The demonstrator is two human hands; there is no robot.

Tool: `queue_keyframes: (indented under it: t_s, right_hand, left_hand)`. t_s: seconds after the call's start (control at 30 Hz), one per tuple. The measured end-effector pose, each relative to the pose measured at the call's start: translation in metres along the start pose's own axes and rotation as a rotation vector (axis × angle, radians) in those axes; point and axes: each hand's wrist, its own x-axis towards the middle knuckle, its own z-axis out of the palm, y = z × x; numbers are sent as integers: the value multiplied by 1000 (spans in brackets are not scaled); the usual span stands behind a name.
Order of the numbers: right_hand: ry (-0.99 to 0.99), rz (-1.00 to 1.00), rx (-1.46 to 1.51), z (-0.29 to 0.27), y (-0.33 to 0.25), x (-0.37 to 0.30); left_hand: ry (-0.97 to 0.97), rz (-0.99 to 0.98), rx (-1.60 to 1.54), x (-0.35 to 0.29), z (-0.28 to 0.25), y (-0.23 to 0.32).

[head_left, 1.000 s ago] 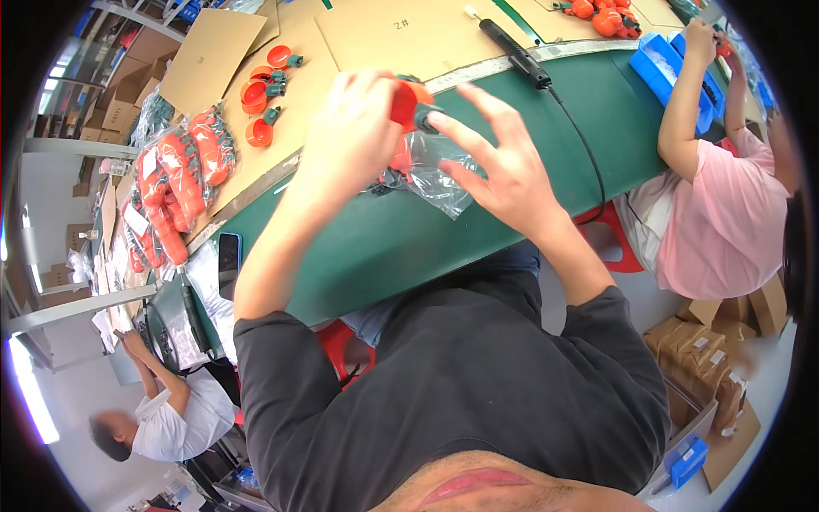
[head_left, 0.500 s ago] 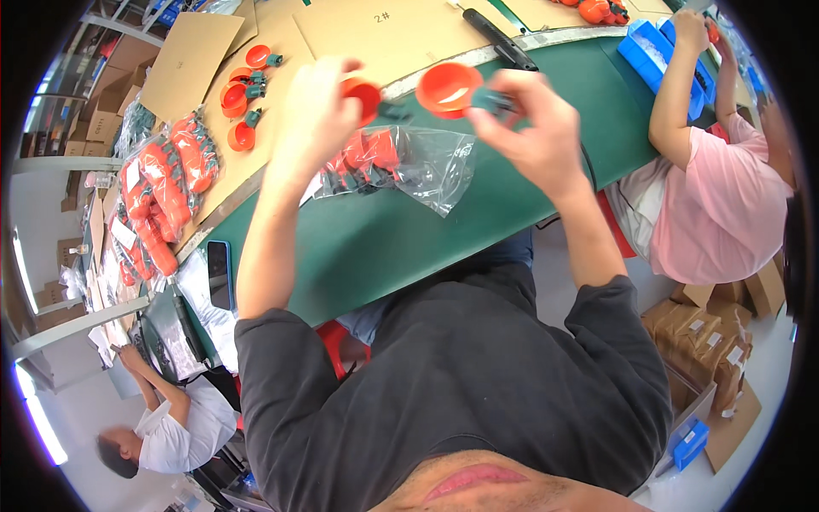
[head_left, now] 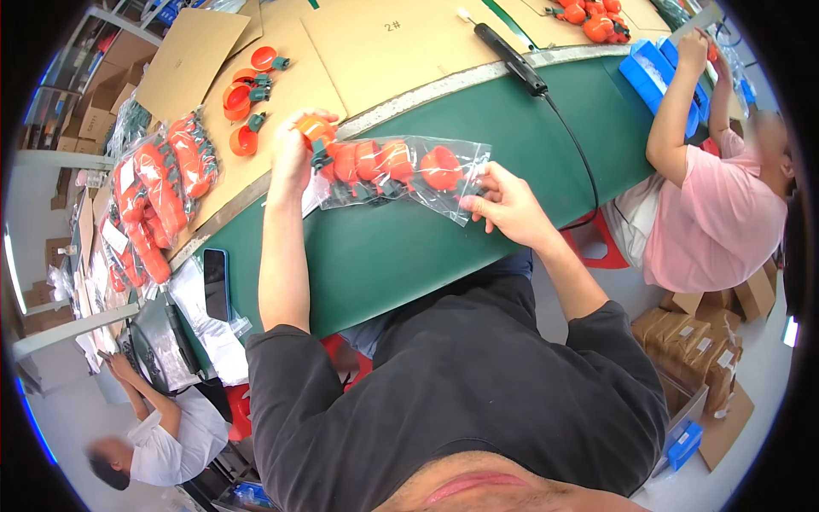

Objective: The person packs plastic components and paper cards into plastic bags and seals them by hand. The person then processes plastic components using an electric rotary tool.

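Observation:
My left hand [head_left: 293, 160] is closed round an orange-red cup [head_left: 316, 130] with a dark green fitting, held at the left end of a clear plastic bag [head_left: 401, 192]. Several red cups [head_left: 367, 160] of the same kind lie in a row inside that bag. Toward its right end sits another red cup [head_left: 441, 167], seemingly within the plastic, its fitting pointing at my right hand [head_left: 503, 205]. The fingers of that hand pinch the bag's right end; whether they also grip the fitting is hidden.
Loose red cups [head_left: 242, 141] lie on the cardboard at left, beside filled bags [head_left: 153, 192]. A phone [head_left: 217, 283] rests near the green table's [head_left: 384, 273] left end. A black corded tool [head_left: 512, 60] lies beyond. Blue bins [head_left: 653, 81] stand by a pink-sleeved person [head_left: 708, 205].
Both hands have come down to the bag. The right-hand cup is now at the bag's right end, and the bag is stretched out farther. The left hand still has its cup.

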Motion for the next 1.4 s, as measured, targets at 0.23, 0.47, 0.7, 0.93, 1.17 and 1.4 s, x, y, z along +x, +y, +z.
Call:
queue_keyframes:
  t_s: [0.23,0.47,0.7,0.93,1.17,1.4]
  right_hand:
    - [-21,-33,-486,14,-11,27]
    - [64,-405,-626,-7,-3,9]
    - [242,-839,-619,32,-62,-41]
    - [179,-1049,-866,34,-77,-28]
    - [239,-727,-590,18,-68,-35]
    - [150,-704,-362,37,-85,-48]
  left_hand:
    - [-41,40,134,-9,28,25]
    - [146,119,377,-27,26,31]
    - [-112,-110,158,-72,108,59]
    - [-347,-288,78,-88,129,56]
    - [-561,-214,160,-96,126,78]
    - [-490,-106,231,-102,126,66]
